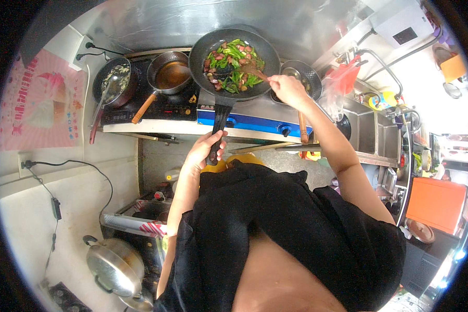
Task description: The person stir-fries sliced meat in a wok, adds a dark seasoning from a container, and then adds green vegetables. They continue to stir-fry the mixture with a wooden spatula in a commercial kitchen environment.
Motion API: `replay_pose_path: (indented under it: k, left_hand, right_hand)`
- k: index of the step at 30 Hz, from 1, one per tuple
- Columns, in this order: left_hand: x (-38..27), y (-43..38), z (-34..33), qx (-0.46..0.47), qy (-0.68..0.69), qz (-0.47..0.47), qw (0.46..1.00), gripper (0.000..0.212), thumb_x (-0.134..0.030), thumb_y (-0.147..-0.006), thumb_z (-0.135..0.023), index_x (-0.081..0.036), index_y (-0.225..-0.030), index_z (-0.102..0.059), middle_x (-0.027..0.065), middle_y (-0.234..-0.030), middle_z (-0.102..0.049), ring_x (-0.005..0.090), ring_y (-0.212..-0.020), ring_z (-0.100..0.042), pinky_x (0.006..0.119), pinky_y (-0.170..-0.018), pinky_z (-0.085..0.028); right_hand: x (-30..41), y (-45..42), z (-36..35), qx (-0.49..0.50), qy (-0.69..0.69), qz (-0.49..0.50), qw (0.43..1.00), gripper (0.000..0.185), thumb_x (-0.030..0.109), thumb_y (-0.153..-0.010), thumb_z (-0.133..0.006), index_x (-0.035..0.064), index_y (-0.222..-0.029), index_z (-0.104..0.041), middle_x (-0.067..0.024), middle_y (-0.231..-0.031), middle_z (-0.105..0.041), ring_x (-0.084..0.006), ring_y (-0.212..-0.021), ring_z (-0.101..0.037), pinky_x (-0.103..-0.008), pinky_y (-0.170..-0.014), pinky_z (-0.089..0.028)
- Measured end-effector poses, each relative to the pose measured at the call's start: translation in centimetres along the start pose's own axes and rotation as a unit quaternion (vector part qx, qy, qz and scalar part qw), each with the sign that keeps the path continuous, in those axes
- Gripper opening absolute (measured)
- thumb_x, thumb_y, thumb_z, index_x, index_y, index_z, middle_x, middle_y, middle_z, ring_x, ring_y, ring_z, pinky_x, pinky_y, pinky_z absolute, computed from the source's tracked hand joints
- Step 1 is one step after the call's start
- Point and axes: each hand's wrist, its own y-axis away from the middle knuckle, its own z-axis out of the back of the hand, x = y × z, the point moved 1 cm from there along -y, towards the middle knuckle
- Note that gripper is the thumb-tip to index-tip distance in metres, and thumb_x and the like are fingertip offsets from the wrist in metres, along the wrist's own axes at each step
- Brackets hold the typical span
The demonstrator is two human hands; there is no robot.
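Note:
My left hand [206, 151] grips the black handle of a dark frying pan [198, 70], which is over the blue-fronted gas stove [249, 121]. Sliced green peppers and pieces of meat [238, 64] lie in the pan. My right hand [290, 90] holds a brown spatula [254, 71], its blade among the food. To the left, a saucepan [171, 76] with brown liquid and a wooden handle stands on a black induction cooktop [140, 78]. Beside it, a pot [119, 95] holds pale chopped food and a ladle. Right of the pan stands another hammered pan [315, 84], partly covered by my forearm.
A steel sink [360, 126] lies to the right, past clear plastic bags [333, 91]. A faucet pipe [388, 70] arches above it. At the lower left are a lidded steel pot [115, 269] and a cardboard box [130, 221]. Cables hang along the left wall.

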Motion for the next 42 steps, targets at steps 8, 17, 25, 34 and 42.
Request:
replay_pose_path:
  k: [8,17,25,34,42]
  left_hand:
    - [-0.2,0.1,-0.3,-0.022,0.004,0.016,1.000,0.036,-0.028,-0.097,-0.053,0.002,-0.117,-0.052,0.0030,-0.071,-0.053,0.0111,-0.054,-0.050,0.025,-0.048,-0.042]
    - [-0.2,-0.2,-0.3,-0.020,-0.007,0.014,1.000,0.037,-0.028,-0.096,-0.053,0.003,-0.117,-0.051,0.0031,-0.071,-0.052,0.0113,-0.053,-0.050,0.025,-0.048,-0.042]
    - [-0.4,0.0,-0.5,-0.012,0.001,0.017,1.000,0.035,-0.029,-0.096,-0.055,0.001,-0.114,-0.051,0.0024,-0.072,-0.052,0.0108,-0.055,-0.048,0.026,-0.048,-0.041]
    - [-0.3,0.0,-0.1,-0.024,-0.007,0.013,1.000,0.037,-0.030,-0.096,-0.055,0.001,-0.116,-0.051,0.0024,-0.074,-0.052,0.0110,-0.055,-0.048,0.026,-0.048,-0.040]
    - [0.0,-0.1,0.1,-0.013,-0.002,0.010,1.000,0.035,-0.030,-0.095,-0.056,0.000,-0.113,-0.053,0.0020,-0.073,-0.053,0.0103,-0.056,-0.049,0.025,-0.049,-0.041]
  right_hand:
    - [-4.5,-2.9,4.6,0.073,-0.321,-0.146,0.933,0.037,0.028,-0.090,-0.062,0.0061,-0.120,-0.060,0.0017,-0.066,-0.053,-0.0033,-0.043,-0.034,-0.0215,-0.036,-0.022]
    - [-6.7,-10.0,-2.1,-0.016,-0.148,0.046,0.988,0.032,0.029,-0.094,-0.050,0.0064,-0.113,-0.064,-0.0043,-0.064,-0.056,-0.0114,-0.051,-0.050,-0.0282,-0.049,-0.042]
    - [1.8,-0.5,0.2,0.066,-0.128,0.212,0.967,0.022,0.017,-0.093,-0.047,0.0044,-0.075,-0.051,-0.0161,-0.063,-0.058,-0.0293,-0.054,-0.057,-0.0422,-0.056,-0.045]
    - [-1.6,-2.7,6.2,-0.028,0.080,0.060,0.995,0.030,0.023,-0.092,-0.047,0.0006,-0.084,-0.066,-0.0243,-0.082,-0.065,-0.0410,-0.079,-0.065,-0.0505,-0.072,-0.051]
    - [-3.4,-4.2,0.4,-0.041,0.029,0.055,0.997,0.024,0.017,-0.087,-0.048,0.0024,-0.089,-0.066,-0.0253,-0.089,-0.064,-0.0417,-0.085,-0.063,-0.0494,-0.078,-0.049]
